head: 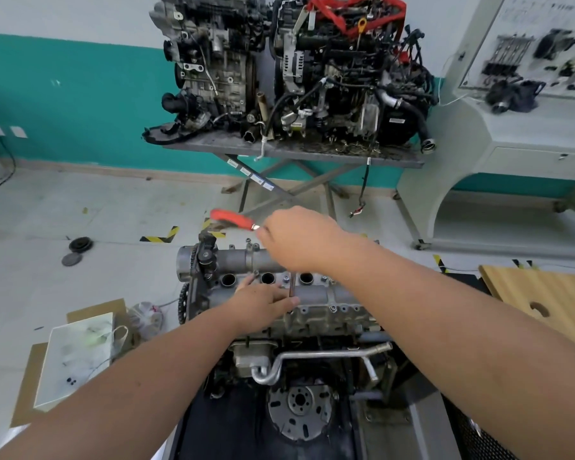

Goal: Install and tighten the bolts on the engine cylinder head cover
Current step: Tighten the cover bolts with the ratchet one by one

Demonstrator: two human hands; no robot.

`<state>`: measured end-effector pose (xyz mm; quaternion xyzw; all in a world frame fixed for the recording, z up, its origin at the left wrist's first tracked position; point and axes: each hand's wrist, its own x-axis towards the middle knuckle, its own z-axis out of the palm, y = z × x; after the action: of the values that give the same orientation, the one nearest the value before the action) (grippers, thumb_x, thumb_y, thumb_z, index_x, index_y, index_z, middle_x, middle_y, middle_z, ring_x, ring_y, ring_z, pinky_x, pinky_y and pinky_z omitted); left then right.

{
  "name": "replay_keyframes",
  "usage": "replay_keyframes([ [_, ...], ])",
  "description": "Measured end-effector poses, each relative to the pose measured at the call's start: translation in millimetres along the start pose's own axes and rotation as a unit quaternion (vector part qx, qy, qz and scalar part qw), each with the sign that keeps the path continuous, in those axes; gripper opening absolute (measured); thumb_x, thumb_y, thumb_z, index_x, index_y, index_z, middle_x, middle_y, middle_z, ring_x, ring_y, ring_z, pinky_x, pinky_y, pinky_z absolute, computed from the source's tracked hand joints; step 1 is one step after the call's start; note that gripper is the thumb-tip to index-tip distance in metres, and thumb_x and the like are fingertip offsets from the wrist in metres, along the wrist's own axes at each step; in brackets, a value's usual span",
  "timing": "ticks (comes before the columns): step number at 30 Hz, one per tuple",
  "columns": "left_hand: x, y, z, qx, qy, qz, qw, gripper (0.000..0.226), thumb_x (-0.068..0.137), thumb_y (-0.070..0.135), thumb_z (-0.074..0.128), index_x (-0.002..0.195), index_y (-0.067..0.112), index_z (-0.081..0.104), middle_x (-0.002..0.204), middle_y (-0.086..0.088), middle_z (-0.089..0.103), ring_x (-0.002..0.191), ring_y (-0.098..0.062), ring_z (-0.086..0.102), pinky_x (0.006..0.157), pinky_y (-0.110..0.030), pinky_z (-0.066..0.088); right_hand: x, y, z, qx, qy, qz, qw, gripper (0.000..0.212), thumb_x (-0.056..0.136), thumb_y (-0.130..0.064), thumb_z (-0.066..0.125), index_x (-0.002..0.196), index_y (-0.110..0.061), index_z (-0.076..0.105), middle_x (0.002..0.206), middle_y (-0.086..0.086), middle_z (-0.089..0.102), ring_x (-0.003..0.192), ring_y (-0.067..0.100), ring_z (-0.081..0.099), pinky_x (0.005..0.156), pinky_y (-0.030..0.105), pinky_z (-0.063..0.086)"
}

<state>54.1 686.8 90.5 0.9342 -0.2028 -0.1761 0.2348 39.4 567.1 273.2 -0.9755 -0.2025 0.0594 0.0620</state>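
A grey engine stands in front of me with its cylinder head cover [314,293] on top, showing three round plug holes and several bolts [333,308] along its edges. My right hand [299,240] grips the top of a red-handled wrench [231,218]; the handle sticks out to the left. A thin dark shaft [292,287] runs down from that hand to the near edge of the cover. My left hand [263,302] rests on the cover, its fingers pinching the lower part of the shaft. The shaft's tip is hidden behind my fingers.
A cardboard sheet with a white tray [77,356] lies on the floor at left. Two round black parts [80,244] lie further back. A folding stand [292,151] with two other engines is behind. A wooden board [551,300] sits at right, a white display cabinet [512,127] beyond.
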Motion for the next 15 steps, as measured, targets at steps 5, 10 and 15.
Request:
replay_keyframes([
  [5,0,0,-3,-0.017,-0.006,0.008,1.000,0.047,0.100,0.063,0.031,0.125,0.040,0.064,0.134,0.005,0.064,0.140,-0.010,0.038,0.122,-0.042,-0.012,0,15,21,0.755,-0.040,0.148,0.638,0.018,0.103,-0.009,0.043,0.091,-0.006,0.056,0.072,0.005,0.074,0.070,0.019,0.074,0.069,0.030,0.046],
  [10,2,-2,0,-0.010,0.003,0.003,1.000,0.051,0.100,0.062,0.028,0.119,0.035,0.067,0.112,0.011,0.069,0.129,-0.012,0.049,0.122,-0.046,-0.008,-5,15,63,0.882,0.155,0.079,0.437,0.026,0.100,-0.005,0.051,0.078,-0.018,0.047,0.084,0.005,0.073,0.083,0.017,0.068,0.079,0.030,0.048],
  [15,-1,2,-4,-0.031,0.002,0.006,1.000,0.042,0.101,0.060,0.032,0.117,0.043,0.067,0.125,0.017,0.067,0.138,-0.010,0.041,0.122,-0.047,-0.010,-13,20,81,0.540,0.334,-0.018,0.772,0.027,0.102,-0.027,0.048,0.117,-0.037,0.069,0.130,-0.010,0.065,0.123,0.002,0.056,0.103,0.021,0.044],
])
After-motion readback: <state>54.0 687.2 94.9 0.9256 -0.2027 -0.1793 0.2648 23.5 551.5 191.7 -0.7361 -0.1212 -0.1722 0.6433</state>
